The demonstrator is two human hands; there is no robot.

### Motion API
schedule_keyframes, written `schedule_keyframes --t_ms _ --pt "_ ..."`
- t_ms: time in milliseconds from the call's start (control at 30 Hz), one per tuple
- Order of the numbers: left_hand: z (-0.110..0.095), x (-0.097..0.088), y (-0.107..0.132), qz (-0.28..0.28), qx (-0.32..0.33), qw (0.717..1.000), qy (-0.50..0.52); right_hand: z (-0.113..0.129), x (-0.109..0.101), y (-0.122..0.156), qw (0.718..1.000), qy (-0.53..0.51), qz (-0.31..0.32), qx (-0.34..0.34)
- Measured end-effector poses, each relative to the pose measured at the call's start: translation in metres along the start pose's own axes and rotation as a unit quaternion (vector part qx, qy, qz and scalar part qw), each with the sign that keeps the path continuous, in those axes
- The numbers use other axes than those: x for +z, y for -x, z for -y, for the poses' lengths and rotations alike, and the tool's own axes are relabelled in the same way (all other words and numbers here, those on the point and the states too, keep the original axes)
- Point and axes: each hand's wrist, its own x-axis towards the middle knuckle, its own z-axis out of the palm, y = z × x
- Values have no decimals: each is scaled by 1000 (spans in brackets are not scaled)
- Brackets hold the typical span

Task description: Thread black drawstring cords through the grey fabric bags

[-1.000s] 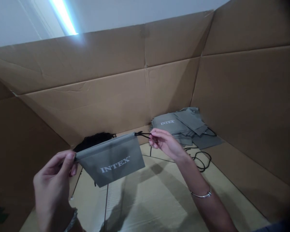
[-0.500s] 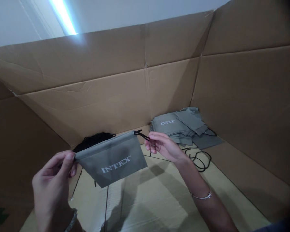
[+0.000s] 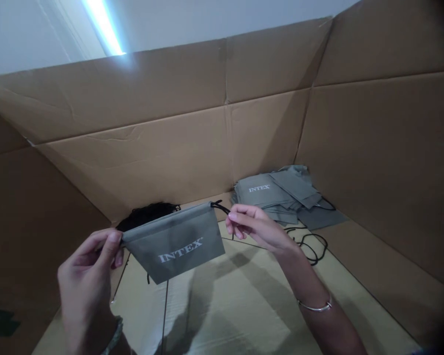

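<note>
While pinching gray pouch (image 3: 185,244) by top left corner in left fingers (image 3: 111,242), clamping black cord (image 3: 221,208) in right fingers (image 3: 243,218) just off opposite corner; held out between both; lettered "INTEX" in white on front, likewise on gray pile (image 3: 261,198) beyond.

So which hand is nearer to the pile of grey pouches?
Right. The right hand is in front of the pile, pinching a black cord; the left hand is well to the pile's left, at the held pouch's opposite end.
</note>
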Motion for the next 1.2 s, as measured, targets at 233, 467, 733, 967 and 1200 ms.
schedule_keyframes --t_ms 233,467,733,967,1200 --pt "2 20 7 150 12 988 17 4 1 11 879 418 -150 -175" --pt "4 54 15 253 -15 964 79 -8 11 8 814 540 -57 -206" --pt "4 54 15 258 -32 961 100 -9 10 3 819 523 -24 -233" --pt "2 59 27 257 30 964 59 -17 25 -1 860 475 23 -183" --pt "-2 50 23 238 0 966 99 -20 20 -4 872 443 -22 -206"
